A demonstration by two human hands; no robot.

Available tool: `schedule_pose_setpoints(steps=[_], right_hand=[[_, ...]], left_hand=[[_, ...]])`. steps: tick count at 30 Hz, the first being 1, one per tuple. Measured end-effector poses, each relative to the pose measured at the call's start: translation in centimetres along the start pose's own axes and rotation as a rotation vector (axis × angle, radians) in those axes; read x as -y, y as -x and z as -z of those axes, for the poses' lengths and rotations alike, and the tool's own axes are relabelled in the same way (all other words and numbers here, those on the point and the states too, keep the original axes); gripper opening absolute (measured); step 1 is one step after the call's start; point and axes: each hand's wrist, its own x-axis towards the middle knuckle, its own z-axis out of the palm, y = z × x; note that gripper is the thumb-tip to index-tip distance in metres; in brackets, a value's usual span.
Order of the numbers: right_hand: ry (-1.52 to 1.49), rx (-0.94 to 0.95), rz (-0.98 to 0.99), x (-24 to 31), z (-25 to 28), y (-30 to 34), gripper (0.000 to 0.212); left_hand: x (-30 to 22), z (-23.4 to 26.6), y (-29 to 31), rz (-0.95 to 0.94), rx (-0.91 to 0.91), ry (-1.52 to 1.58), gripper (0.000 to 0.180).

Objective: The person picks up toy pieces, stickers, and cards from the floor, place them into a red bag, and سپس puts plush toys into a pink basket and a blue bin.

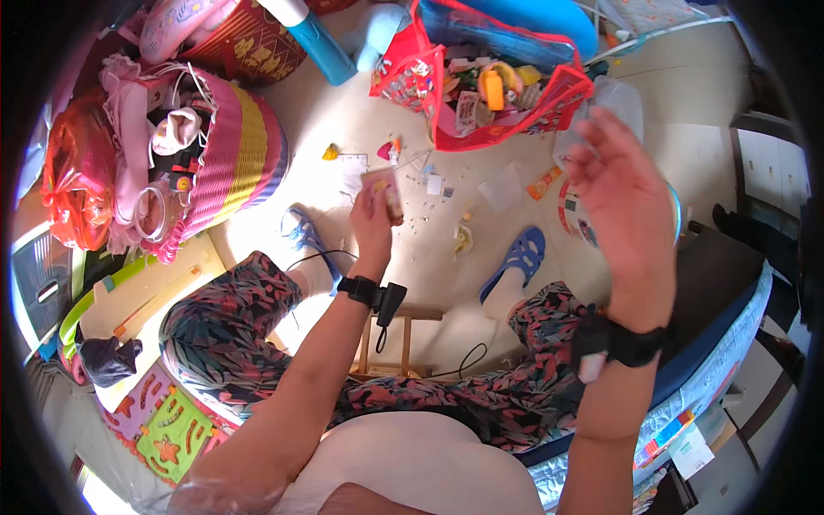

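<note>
My left hand (372,225) is closed around a small pinkish rectangular thing (384,187), perhaps a card or little box; its exact kind I cannot make out. It is held above the littered floor between my feet. Raised at the right, my right hand (625,193) has its fingers apart and slightly blurred, with nothing seen in it. Behind that hand is a clear plastic container (631,101), partly hidden. Farther off stands a red-edged clear bag (515,131), full of mixed small toys, with a yellow-orange piece (493,89) on top.
Small scraps, a white paper (352,172), a yellow bit (330,152) and an orange wrapper (544,184) litter the floor. A striped woven basket (245,142) and a red plastic bag (77,180) stand left. A blue-and-white bottle (322,50) stands at the back.
</note>
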Motion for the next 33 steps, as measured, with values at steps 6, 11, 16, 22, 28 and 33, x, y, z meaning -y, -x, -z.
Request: schedule_pose_setpoints(steps=[6, 11, 16, 22, 28, 33], right_hand=[[0.756, -0.055, 0.199, -3.8, -3.1, -0.1, 0.034], [0.868, 0.119, 0.337, -2.7, -1.4, -1.0, 0.023], [0.987, -0.042, 0.437, -4.2, -1.8, -1.3, 0.029], [0.812, -0.142, 0.323, 0.0, 0.4, -1.5, 0.029], [0.347, -0.213, 0.343, 2.3, 1.1, -1.8, 0.024], [-0.09, -0.11, 0.292, 4.9, -1.0, 0.8, 0.057]], left_hand=[[-16.1, -7.4, 5.0, -0.151, 0.518, -0.093, 0.038], [-19.6, -10.0, 8.0, -0.135, 0.64, 0.075, 0.018], [-19.4, -8.7, 5.8, -0.002, 0.777, 0.04, 0.011], [-19.5, -13.9, -0.3, -0.106, 0.642, 0.003, 0.011], [-18.4, -11.9, -5.8, -0.246, 0.259, -0.523, 0.075], [-30.5, -4.5, -2.0, -0.235, 0.349, 0.395, 0.072]])
